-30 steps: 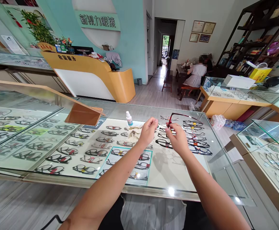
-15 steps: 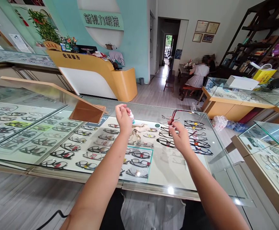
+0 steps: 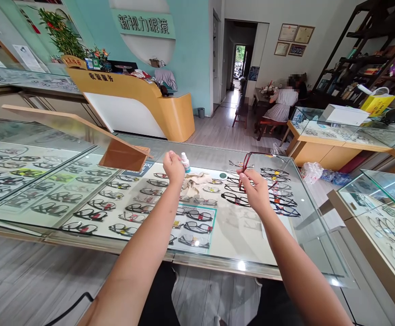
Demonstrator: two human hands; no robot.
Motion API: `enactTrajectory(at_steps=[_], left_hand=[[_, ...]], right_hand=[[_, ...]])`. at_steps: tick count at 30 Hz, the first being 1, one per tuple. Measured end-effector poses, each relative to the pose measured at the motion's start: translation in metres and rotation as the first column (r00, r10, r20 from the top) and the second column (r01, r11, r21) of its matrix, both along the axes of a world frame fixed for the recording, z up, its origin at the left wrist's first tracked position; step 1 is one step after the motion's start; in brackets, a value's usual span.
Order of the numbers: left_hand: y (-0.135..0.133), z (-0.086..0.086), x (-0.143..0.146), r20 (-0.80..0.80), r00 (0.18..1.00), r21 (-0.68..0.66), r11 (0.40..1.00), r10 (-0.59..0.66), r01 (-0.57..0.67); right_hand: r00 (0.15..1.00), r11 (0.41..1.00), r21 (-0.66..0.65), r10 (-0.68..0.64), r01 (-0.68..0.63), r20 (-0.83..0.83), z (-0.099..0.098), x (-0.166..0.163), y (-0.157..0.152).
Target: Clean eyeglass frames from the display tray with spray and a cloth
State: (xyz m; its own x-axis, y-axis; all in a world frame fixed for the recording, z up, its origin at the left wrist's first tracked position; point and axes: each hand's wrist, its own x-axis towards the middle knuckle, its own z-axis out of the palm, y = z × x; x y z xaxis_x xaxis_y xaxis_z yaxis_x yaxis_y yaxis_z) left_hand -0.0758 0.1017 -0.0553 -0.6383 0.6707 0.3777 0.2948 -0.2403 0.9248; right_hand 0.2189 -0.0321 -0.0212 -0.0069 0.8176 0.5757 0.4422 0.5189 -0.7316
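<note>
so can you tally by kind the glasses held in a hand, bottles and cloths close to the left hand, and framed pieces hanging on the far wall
Red-framed glasses, in the right hand: 1
White bottle: 1
Crumpled cloth: 1
Framed pieces: 4
Total: 7

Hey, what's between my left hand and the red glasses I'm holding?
In the head view: a white bottle, a beige cloth, a round green mark and other eyeglasses.
</note>
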Motion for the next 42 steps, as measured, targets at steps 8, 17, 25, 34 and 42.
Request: enactTrajectory(at_steps=[8,17,25,34,42], left_hand=[[0.009,-0.015,0.006,-0.023,0.988,-0.195,0.970,-0.150,0.143],[0.008,-0.026,0.007,-0.058,0.979,-0.329,0.930,-0.193,0.164],[-0.023,0.017,0.041,0.036,0.913,-0.039,0.912,-0.407,0.408],[-0.068,0.049,0.081,0.478,0.415,0.100,0.518,-0.774,0.850],[-0.082,0.060,0.080,0.526,0.105,0.055,0.156,-0.844,0.986]], right_hand=[[1.000,1.000,-0.016,-0.005,0.005,-0.027,-0.001,0.001,0.000],[1.000,1.000,-0.007,-0.027,0.027,0.003,0.000,0.001,0.000],[0.999,0.999,-0.026,-0.037,0.037,-0.025,0.005,-0.001,-0.005],[0.998,0.998,-0.068,-0.009,0.005,-0.057,0.004,-0.005,-0.006],[0.977,0.977,-0.142,0.131,-0.156,-0.170,0.014,-0.004,-0.013]])
